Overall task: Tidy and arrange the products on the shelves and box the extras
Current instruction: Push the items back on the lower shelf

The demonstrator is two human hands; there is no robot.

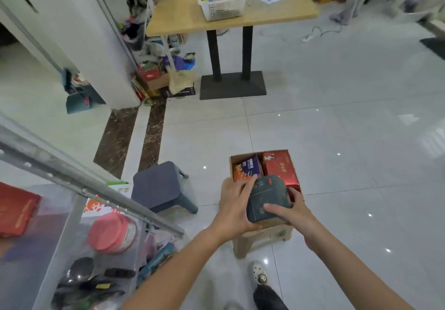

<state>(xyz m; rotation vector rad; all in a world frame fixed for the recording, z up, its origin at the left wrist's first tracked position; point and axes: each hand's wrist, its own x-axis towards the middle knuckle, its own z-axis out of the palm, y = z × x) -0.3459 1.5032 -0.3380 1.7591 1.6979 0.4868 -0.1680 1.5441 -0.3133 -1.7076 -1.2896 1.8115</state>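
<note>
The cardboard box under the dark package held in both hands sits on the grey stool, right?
Not quite. In the head view the cardboard box rests on the beige stool; the grey stool stands apart to its left. The left hand and right hand do hold the dark package over it.

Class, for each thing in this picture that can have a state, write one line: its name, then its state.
Left hand: grips the dark package.
Right hand: grips the dark package.
Dark package: held at the near edge of the cardboard box.
Cardboard box: open, partly filled, on the beige stool.
Red carton: lying in the cardboard box.
Pink-lidded jar: lid on.
White basket: open-topped, holds items.
</note>
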